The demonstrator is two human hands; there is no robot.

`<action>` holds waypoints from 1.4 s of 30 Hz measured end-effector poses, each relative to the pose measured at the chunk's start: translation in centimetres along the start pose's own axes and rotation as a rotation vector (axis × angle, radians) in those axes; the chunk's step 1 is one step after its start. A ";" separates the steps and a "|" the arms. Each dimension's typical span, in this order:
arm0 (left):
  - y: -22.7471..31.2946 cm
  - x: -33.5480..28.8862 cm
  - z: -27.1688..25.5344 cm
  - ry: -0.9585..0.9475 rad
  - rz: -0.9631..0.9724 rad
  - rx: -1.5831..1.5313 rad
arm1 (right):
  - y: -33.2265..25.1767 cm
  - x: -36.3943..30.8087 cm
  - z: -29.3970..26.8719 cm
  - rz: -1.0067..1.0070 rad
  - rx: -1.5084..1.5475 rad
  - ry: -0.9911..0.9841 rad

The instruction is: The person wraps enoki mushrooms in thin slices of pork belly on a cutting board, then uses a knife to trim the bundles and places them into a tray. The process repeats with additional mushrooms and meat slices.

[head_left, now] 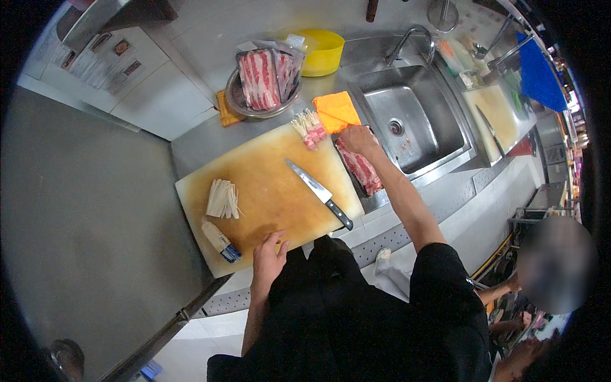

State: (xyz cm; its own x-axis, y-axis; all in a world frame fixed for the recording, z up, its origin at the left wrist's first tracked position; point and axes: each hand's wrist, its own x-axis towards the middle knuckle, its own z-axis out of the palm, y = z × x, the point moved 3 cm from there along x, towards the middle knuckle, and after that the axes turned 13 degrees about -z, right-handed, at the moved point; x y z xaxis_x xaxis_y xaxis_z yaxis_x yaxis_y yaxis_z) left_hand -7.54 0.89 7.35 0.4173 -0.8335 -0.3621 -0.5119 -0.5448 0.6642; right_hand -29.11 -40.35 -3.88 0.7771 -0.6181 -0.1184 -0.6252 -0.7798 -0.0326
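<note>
A cutting board lies before me on the counter. My right hand reaches to its right side, with fingers closed down over the far end of a row of sliced pork belly in a black tray. What lies under the fingertips is hidden. My left hand rests at the board's near edge, thumb and fingers apart, holding nothing. Toward the left are loose enoki mushrooms and a blue-and-white pack of enoki. A knife lies flat at the right. Meat-wrapped enoki rolls sit at the far corner.
An orange cloth lies beyond the tray, next to the sink. Farther back stand a metal bowl bearing packed sliced meat and a yellow container. A second board with a knife is beyond the sink. Other people are at right.
</note>
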 end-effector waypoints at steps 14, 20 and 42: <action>-0.5 0.3 0.3 -0.060 0.016 -0.008 | 1.7 -10.8 -7.4 0.076 1.186 0.078; 3.0 1.8 1.1 -0.110 0.160 0.069 | 1.8 -12.2 -11.8 0.155 1.264 0.269; 14.5 9.8 5.9 -0.724 0.065 -0.702 | -8.1 -12.6 -23.7 0.057 1.343 0.541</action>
State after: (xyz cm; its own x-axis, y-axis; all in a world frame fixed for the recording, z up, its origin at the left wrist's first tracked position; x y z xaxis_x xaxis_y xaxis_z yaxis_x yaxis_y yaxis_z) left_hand -15.27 -15.77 9.61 -0.2708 -0.8422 -0.4662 0.1376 -0.5132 0.8472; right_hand -32.14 -28.55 21.45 0.4910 -0.8426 0.2212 -0.0140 -0.2615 -0.9651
